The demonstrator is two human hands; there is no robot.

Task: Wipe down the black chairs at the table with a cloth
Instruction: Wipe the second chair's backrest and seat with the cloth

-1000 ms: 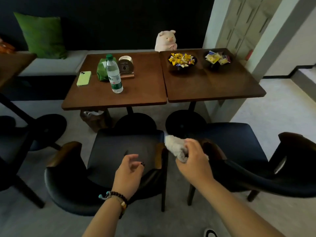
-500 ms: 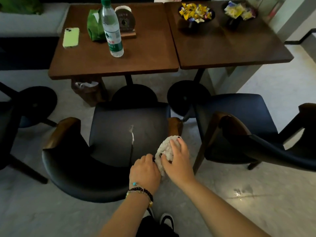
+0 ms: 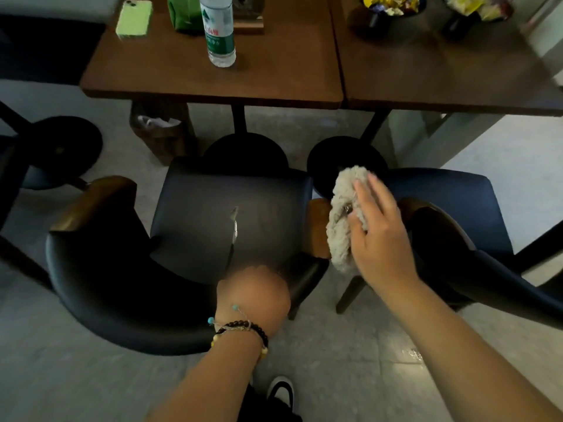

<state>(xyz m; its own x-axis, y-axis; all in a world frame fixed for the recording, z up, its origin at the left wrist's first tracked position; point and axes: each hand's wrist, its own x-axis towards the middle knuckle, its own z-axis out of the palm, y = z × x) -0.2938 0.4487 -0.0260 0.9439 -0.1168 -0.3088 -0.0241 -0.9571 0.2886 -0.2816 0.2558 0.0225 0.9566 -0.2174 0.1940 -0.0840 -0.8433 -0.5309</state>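
While right hand [image 3: 377, 236] holds cloth [image 3: 342, 220], bottle [image 3: 220, 28] label unreadable.

Bare forearms; left wrist w/ dark bead bracelet [image 3: 243, 328], turquoise-bead string; prob. black-white shoe [image 3: 281, 388].

Black chairs, brown wood, one pale cloth

Black chair [image 3: 195, 226] with brown armrests; shaggy grey-beige cloth [image 3: 344, 220]; dark brown table [image 3: 182, 71]; lime-green phone [image 3: 134, 17]; green-labelled bottle [image 3: 220, 32].
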